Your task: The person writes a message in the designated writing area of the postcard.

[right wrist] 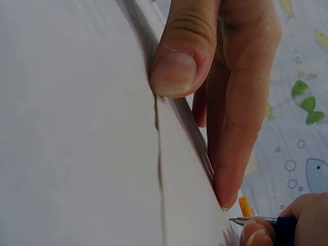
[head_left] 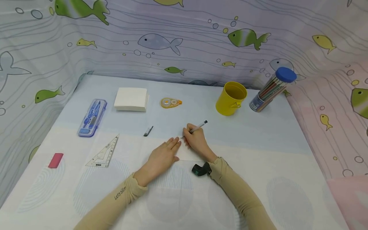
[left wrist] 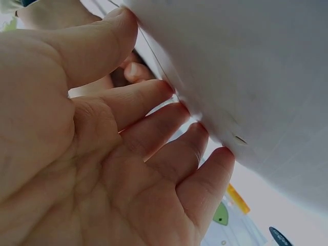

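My right hand pinches a slim pen with a dark end, its tip pointing down and left to the paper. A white sheet of paper lies beneath both hands, pale against the tablecloth. Resting on it is my left hand, palm down with fingers extended, fingertips close to the pen tip. In the left wrist view the left fingertips press along the surface. The pen tip shows at the lower right of the right wrist view. A small pen cap lies left of the hands.
Behind the hands stand a white paper block, an orange correction tape, a yellow mug and a tilted pencil tub. At left lie a blue stationery case, a clear set square and a red eraser.
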Demonstrator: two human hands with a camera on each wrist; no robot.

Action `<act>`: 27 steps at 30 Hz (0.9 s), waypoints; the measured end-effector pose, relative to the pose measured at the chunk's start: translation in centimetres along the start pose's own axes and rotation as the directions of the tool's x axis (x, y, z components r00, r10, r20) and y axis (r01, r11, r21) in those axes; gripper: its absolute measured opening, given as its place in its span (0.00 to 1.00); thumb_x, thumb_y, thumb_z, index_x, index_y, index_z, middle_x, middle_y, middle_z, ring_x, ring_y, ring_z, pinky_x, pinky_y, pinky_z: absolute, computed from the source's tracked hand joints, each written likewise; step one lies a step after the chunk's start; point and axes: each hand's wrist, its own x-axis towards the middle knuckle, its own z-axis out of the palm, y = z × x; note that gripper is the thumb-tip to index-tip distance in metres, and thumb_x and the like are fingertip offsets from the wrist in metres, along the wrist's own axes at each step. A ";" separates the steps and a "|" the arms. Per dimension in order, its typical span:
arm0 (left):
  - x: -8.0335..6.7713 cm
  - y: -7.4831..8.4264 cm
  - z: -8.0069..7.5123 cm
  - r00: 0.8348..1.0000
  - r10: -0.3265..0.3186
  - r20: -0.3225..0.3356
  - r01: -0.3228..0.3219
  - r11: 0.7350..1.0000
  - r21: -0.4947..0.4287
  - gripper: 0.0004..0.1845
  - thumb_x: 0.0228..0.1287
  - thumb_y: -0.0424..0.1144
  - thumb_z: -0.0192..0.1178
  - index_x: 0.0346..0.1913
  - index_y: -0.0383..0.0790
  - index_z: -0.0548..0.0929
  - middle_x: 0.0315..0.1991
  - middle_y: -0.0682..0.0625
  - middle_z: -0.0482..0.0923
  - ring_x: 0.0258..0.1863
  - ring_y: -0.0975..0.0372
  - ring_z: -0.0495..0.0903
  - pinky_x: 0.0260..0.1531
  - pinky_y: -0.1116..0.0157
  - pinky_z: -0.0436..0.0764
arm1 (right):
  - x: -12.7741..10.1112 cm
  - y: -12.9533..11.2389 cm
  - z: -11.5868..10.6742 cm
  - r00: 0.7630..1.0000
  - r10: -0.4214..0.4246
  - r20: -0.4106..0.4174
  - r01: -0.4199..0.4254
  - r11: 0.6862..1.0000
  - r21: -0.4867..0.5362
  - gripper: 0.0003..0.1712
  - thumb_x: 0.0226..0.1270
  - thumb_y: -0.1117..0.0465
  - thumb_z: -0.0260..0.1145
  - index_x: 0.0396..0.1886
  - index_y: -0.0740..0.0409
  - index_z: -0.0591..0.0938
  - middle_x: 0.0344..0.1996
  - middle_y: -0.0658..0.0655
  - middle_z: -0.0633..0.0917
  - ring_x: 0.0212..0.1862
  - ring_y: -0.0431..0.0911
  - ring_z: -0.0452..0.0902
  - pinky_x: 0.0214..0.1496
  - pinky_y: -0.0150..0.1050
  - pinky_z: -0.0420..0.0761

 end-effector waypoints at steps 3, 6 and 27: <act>0.0 0.0 0.0 1.000 0.000 -0.002 0.000 1.000 -0.006 0.31 0.64 0.44 0.62 0.65 0.29 0.72 0.69 0.38 0.67 0.69 0.47 0.67 0.68 0.52 0.69 | 0.1 0.1 0.0 1.000 0.004 -0.007 -0.004 1.000 -0.005 0.21 0.71 0.69 0.52 0.14 0.60 0.65 0.10 0.66 0.75 0.07 0.33 0.65 0.10 0.26 0.67; 0.0 0.0 0.0 1.000 0.000 -0.003 0.000 1.000 -0.008 0.31 0.65 0.44 0.62 0.65 0.29 0.72 0.69 0.38 0.67 0.69 0.47 0.67 0.68 0.52 0.69 | 0.1 0.1 0.0 1.000 0.002 -0.013 -0.002 1.000 0.000 0.21 0.70 0.69 0.52 0.14 0.60 0.64 0.08 0.64 0.74 0.06 0.33 0.64 0.10 0.26 0.67; 0.0 0.0 0.0 1.000 -0.005 0.012 0.005 1.000 0.003 0.31 0.65 0.45 0.62 0.66 0.29 0.71 0.69 0.38 0.67 0.69 0.48 0.67 0.68 0.53 0.70 | 0.2 1.3 0.0 0.997 -0.049 -0.055 0.052 0.997 0.050 0.21 0.71 0.69 0.53 0.15 0.63 0.66 0.09 0.66 0.74 0.06 0.36 0.65 0.09 0.27 0.67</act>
